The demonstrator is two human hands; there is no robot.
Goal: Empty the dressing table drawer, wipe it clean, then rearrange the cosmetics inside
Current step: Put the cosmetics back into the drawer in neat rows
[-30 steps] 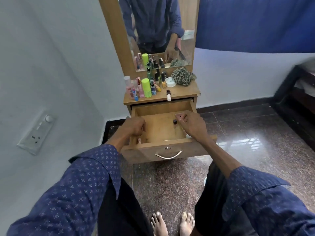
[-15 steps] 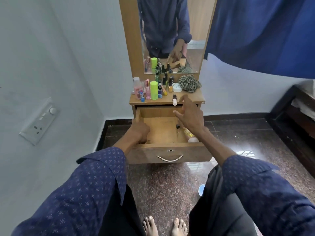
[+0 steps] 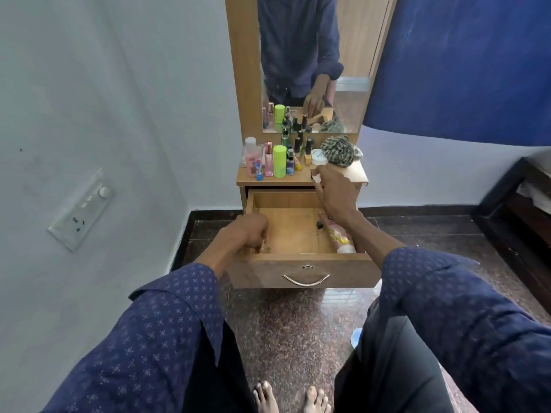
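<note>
The pale wooden drawer with the curved metal handle (image 3: 301, 234) stands pulled out under the small dressing-table top (image 3: 277, 181), and it is nearly bare. Two things are left that I can count: a pink squeeze tube with a white cap (image 3: 338, 235) lying along the right wall, and a small dark-capped glass bottle (image 3: 319, 228) just beside it. The tube should be light and soft — best pinched around its middle. The little bottle looks hard, slick and breakable, so a two-finger hold near the cap seems safest.

The right hand (image 3: 334, 193) is up at the table's front edge, fingers closed on a small white-tipped item (image 3: 316, 177), apparently setting it down. The left hand (image 3: 249, 231) is curled loosely inside the drawer's left front corner; whether it holds anything, I cannot tell.

On the top stands a tight cluster of bottles (image 3: 280, 158) — roughly a dozen, too crowded for an exact count — including one lime-green cylinder (image 3: 279, 160) and one clear bottle of pink liquid (image 3: 251, 155). Near them sit one flat white round jar (image 3: 319, 156) and one bunched green checked cloth (image 3: 340, 153).
</note>
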